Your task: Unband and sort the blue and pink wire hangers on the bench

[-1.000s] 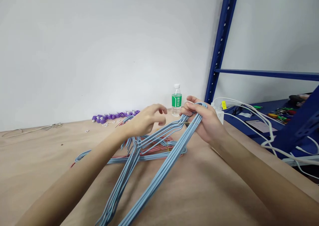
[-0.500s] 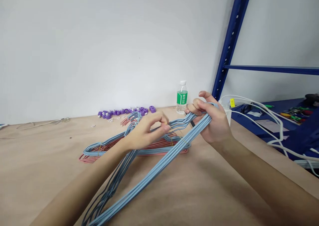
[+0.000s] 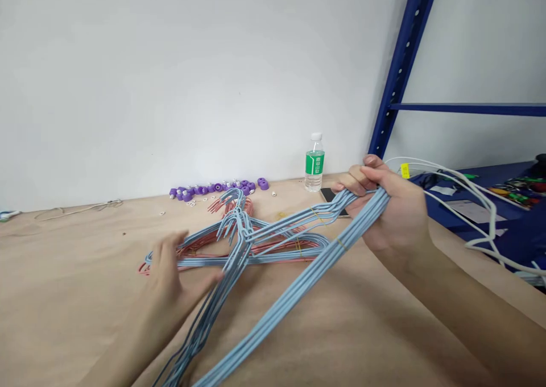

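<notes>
- Right hand (image 3: 386, 208): closed firmly around 1 corner of a bundle of blue coated wire hangers (image 3: 277, 324), fingers (image 3: 367, 171) curled over the wires, with a thin yellow tie (image 3: 340, 242) on the wires just beside the hand.
- Left hand (image 3: 168, 279): open, fingers spread and pointing up, holding nothing. Its thumb reaches toward the bundle's lower arm, and I cannot tell whether it touches the wires.
- Blue bundle: spans the middle of the view, from the right hand down past the bottom edge, its hooks (image 3: 232, 205) bunched above the red coated hangers (image 3: 267, 249), which lie in a pile on the tan paper-covered table (image 3: 72, 273).
- Far table edge: purple plastic pieces (image 3: 213, 189) in a row with small white washers (image 3: 190, 203), a green-labelled water bottle (image 3: 314, 162) standing upright, and a phone (image 3: 330, 195) lying just beside it.
- Right side: blue steel shelving (image 3: 403, 63) with white cables (image 3: 478, 191) looping across it, 1 carrying a yellow tag (image 3: 405, 171).
</notes>
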`<state>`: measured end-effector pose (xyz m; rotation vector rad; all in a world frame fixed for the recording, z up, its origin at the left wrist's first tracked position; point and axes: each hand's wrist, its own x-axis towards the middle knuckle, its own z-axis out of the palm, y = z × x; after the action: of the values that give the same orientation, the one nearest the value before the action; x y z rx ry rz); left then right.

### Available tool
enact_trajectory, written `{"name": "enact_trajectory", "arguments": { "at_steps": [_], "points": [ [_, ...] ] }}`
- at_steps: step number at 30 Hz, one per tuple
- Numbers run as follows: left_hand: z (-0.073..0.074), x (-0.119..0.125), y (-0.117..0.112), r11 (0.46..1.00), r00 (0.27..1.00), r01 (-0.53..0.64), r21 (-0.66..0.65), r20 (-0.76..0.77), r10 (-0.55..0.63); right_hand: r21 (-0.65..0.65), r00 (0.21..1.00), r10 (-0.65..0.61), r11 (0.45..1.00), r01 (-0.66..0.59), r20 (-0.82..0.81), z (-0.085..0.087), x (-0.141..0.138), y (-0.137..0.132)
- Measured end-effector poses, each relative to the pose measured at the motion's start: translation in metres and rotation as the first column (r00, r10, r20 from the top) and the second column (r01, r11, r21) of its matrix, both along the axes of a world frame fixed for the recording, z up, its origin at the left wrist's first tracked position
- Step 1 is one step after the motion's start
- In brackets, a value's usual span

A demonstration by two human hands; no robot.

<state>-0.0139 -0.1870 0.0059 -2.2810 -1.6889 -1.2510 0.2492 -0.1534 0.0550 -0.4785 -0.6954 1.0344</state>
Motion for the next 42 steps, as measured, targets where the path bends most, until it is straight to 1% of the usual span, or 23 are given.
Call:
{"name": "enact_trajectory", "arguments": {
  "at_steps": [1, 2, 4, 5, 6, 8, 11, 13, 14, 16, 18, 19, 21, 23, 24, 25, 27, 28, 30, 32, 35, 39, 42],
  "points": [
    [-0.008, -0.004, -0.01, 0.984, 0.991, 0.011, -0.18, 0.132, 0.014, -0.016, 1.0, -0.005, 1.0, 0.005, -0.02, 0.003, 0.0, -0.001],
    [-0.014, -0.007, -0.018, 0.926, 0.968, 0.093, -0.365, 0.252, 0.002, -0.015, 0.999, -0.006, 1.0, 0.005, -0.033, 0.006, -0.001, -0.002],
    [-0.015, -0.009, -0.026, 0.71, 0.908, 0.305, -0.635, 0.419, -0.015, 0.035, 0.999, 0.021, 0.999, -0.02, -0.032, 0.013, -0.004, -0.002],
    [-0.01, -0.008, -0.026, 0.602, 0.864, 0.396, -0.693, 0.504, 0.011, 0.073, 0.999, 0.042, 0.997, -0.04, -0.027, 0.017, -0.007, -0.001],
    [-0.003, -0.007, -0.023, 0.515, 0.802, 0.487, -0.705, 0.595, 0.057, 0.108, 0.997, 0.067, 0.992, -0.064, -0.028, 0.021, -0.01, 0.002],
    [0.014, -0.003, -0.011, 0.424, 0.622, 0.66, -0.62, 0.768, 0.153, 0.16, 0.993, 0.112, 0.982, -0.103, -0.044, 0.028, -0.017, 0.009],
    [0.035, 0.001, 0.016, 0.367, 0.367, 0.837, -0.406, 0.914, 0.175, 0.206, 0.989, 0.141, 0.97, -0.13, -0.038, 0.033, -0.024, 0.028],
    [0.044, 0.005, 0.033, 0.342, 0.231, 0.9, -0.271, 0.96, 0.156, 0.188, 0.99, 0.144, 0.972, -0.141, -0.004, 0.028, -0.022, 0.042],
    [0.047, 0.007, 0.04, 0.306, 0.182, 0.926, -0.221, 0.972, 0.151, 0.152, 0.989, 0.148, 0.977, -0.15, 0.024, 0.022, -0.02, 0.049],
    [0.051, 0.013, 0.048, 0.196, 0.164, 0.962, -0.189, 0.977, 0.136, 0.035, 0.979, 0.165, 0.985, -0.17, 0.117, 0.007, -0.013, 0.062],
    [0.056, 0.021, 0.048, 0.096, 0.23, 0.966, -0.241, 0.967, 0.112, -0.063, 0.951, 0.193, 0.981, -0.183, 0.241, -0.009, -0.006, 0.073],
    [0.059, 0.025, 0.046, 0.076, 0.275, 0.956, -0.282, 0.957, 0.096, -0.084, 0.929, 0.198, 0.98, -0.181, 0.314, -0.018, -0.003, 0.079],
    [0.065, 0.03, 0.039, 0.114, 0.354, 0.926, -0.36, 0.933, 0.066, -0.11, 0.806, 0.156, 0.987, -0.113, 0.571, -0.033, 0.001, 0.089],
    [0.072, 0.031, 0.033, 0.195, 0.379, 0.905, -0.378, 0.925, 0.034, -0.139, 0.547, 0.115, 0.99, 0.004, 0.829, -0.049, 0.003, 0.1],
    [0.076, 0.03, 0.031, 0.243, 0.364, 0.902, -0.356, 0.931, 0.015, -0.158, 0.403, 0.122, 0.986, 0.058, 0.907, -0.057, 0.002, 0.104],
    [0.08, 0.029, 0.03, 0.297, 0.339, 0.899, -0.323, 0.941, -0.005, -0.18, 0.281, 0.146, 0.979, 0.097, 0.948, -0.066, 0.0, 0.108],
    [0.088, 0.024, 0.03, 0.406, 0.31, 0.874, -0.267, 0.95, -0.043, -0.224, 0.134, 0.207, 0.967, 0.124, 0.969, -0.082, -0.005, 0.114],
    [0.092, 0.021, 0.03, 0.461, 0.318, 0.85, -0.256, 0.946, -0.061, -0.237, 0.063, 0.23, 0.962, 0.133, 0.971, -0.088, -0.008, 0.116],
    [0.098, 0.019, 0.029, 0.546, 0.384, 0.789, -0.28, 0.92, -0.083, -0.255, -0.064, 0.267, 0.955, 0.149, 0.962, -0.098, -0.013, 0.119],
    [0.1, 0.018, 0.028, 0.611, 0.468, 0.726, -0.317, 0.878, -0.101, -0.274, -0.154, 0.298, 0.948, 0.162, 0.942, -0.101, -0.016, 0.122],
    [0.099, 0.02, 0.028, 0.69, 0.545, 0.647, -0.323, 0.829, -0.123, -0.296, -0.222, 0.332, 0.938, 0.179, 0.917, -0.1, -0.016, 0.126],
    [0.096, 0.023, 0.032, 0.758, 0.557, 0.593, -0.271, 0.818, -0.143, -0.28, -0.243, 0.324, 0.939, 0.199, 0.914, -0.096, -0.01, 0.126],
    [0.098, 0.022, 0.033, 0.77, 0.556, 0.579, -0.268, 0.821, -0.132, -0.239, -0.254, 0.292, 0.946, 0.22, 0.922, -0.095, -0.008, 0.125]
  ]
}}
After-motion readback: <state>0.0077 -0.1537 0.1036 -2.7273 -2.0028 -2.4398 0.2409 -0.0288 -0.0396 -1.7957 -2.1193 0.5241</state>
